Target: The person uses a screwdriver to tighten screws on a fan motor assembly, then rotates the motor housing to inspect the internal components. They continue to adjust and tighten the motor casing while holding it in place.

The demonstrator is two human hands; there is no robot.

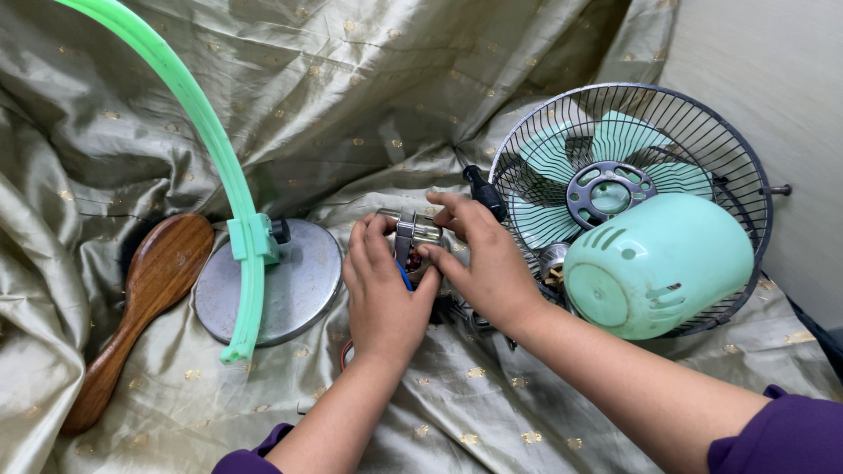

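Both hands meet over a small metal fan motor (414, 235) with copper windings and blue wire. My left hand (382, 294) cups it from the left and below. My right hand (481, 259) pinches its right side and top with fingertips. Just behind the right hand lies a black-handled screwdriver (483, 190). The motor's underside is hidden by my palms.
A mint-green motor cover (657, 265) lies on a dark wire fan guard (736, 158) with green blades at right. A round metal base (294, 285), a green plastic ring (206, 132) and a wooden brush (145, 303) lie at left on olive satin cloth (369, 79).
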